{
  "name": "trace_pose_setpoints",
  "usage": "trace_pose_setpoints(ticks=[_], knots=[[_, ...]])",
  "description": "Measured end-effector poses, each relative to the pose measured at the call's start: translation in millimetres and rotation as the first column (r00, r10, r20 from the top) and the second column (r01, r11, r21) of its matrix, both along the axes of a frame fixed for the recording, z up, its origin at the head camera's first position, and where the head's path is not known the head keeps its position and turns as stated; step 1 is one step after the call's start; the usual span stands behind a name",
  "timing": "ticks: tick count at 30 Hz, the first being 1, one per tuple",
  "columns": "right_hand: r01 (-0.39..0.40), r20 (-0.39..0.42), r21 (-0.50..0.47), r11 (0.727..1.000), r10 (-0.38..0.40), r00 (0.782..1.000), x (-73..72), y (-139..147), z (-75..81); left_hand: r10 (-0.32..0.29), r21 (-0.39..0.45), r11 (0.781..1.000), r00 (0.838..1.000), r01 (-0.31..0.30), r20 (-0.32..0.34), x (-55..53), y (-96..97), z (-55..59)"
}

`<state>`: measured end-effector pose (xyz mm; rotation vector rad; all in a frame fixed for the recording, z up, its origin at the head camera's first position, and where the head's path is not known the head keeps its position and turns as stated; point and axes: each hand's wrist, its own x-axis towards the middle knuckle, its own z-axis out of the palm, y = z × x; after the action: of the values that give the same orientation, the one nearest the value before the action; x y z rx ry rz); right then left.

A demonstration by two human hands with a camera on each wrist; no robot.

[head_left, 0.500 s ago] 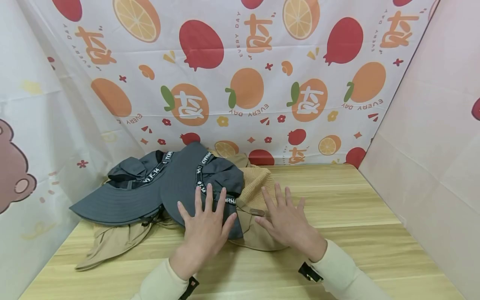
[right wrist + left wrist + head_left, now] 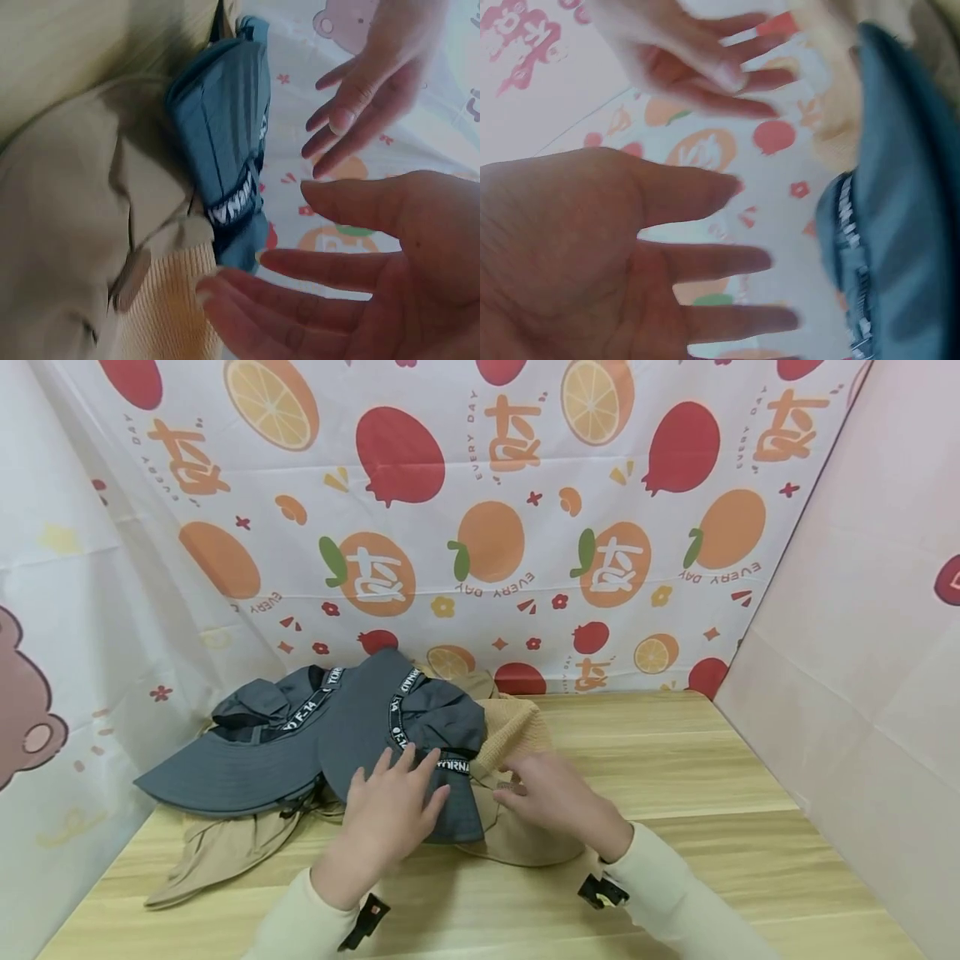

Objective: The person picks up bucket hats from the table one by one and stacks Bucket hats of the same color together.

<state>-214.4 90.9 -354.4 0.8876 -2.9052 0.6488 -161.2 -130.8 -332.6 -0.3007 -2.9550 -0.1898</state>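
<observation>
A pile of sun hats lies on the table. Two dark grey hats with black lettered bands rest on top: one grey hat (image 2: 232,772) at the left, the other grey hat (image 2: 360,710) beside it. Beneath them, a tan hat (image 2: 517,727) with a mesh crown shows at the right, and tan fabric (image 2: 225,852) sticks out at the left. My left hand (image 2: 390,818) hovers before the right-hand grey hat, its fingers spread and holding nothing. Above the tan hat, my right hand (image 2: 558,797) has its fingers loosely bent; its palm is bare in the right wrist view.
The hats lie on a wooden-patterned table (image 2: 675,860). A fruit-printed cloth (image 2: 480,635) hangs behind it, with a pale cloth side (image 2: 847,693) at the right and a bear-printed side (image 2: 97,652) at the left.
Both hands have drawn slightly left and toward me. The right hand's spread fingers have bent inward. The hats lie as before.
</observation>
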Motion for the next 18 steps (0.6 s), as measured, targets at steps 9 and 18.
trace_pose_setpoints(ticks=[9, 18], knots=[[-0.105, 0.196, 0.011, 0.994, 0.101, 0.975, -21.0, -24.6, 1.7, -0.020, 0.020, 1.000, 0.992, 0.018, 0.126, 1.2, -20.8, 23.4], [-0.100, 0.280, 0.055, 0.993, 0.081, 0.956, -36.4, -36.2, -7.2, -0.023, 0.035, 0.999, 0.978, 0.016, 0.206, -1.3, -34.6, 29.4]])
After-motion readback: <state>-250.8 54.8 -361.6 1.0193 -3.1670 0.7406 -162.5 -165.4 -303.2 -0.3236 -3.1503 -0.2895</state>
